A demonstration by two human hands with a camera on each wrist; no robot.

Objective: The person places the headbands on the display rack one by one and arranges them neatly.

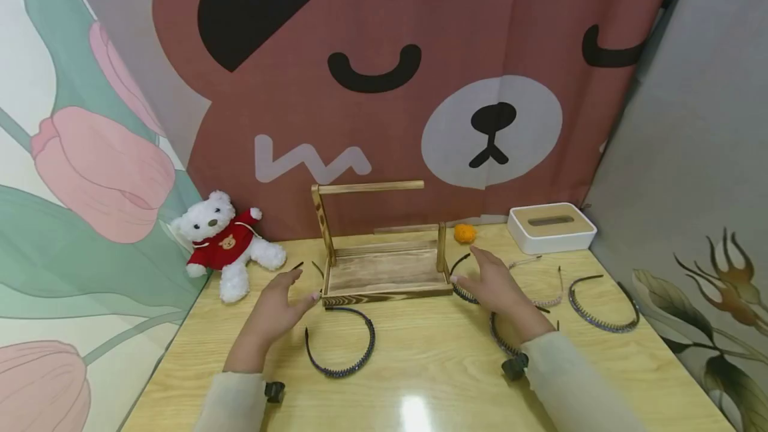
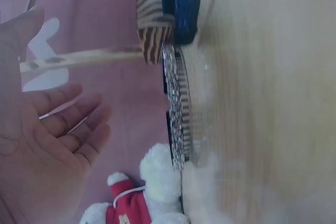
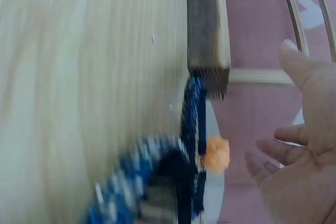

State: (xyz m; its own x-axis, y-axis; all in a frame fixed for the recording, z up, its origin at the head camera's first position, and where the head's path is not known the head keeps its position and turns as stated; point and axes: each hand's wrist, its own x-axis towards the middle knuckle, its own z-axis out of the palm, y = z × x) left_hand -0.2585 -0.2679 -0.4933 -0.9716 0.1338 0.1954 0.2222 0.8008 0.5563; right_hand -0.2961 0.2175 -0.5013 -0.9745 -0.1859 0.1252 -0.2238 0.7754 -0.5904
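Observation:
A wooden rack with a raised bar stands at the back middle of the table. My left hand is beside its left front corner, thumb and fingers spread, holding nothing. My right hand is at the opposite end, also spread, with an empty palm in the right wrist view. A dark toothed headband lies in front of the rack, toward the left. Beside the right hand are another dark headband and one partly hidden under the forearm. In the left wrist view, a glittery headband shows past the rack's end.
A white teddy bear in a red top sits at the back left. An orange fuzzy ball and a white tissue box stand at the back right. A pale headband and a dark headband lie on the right.

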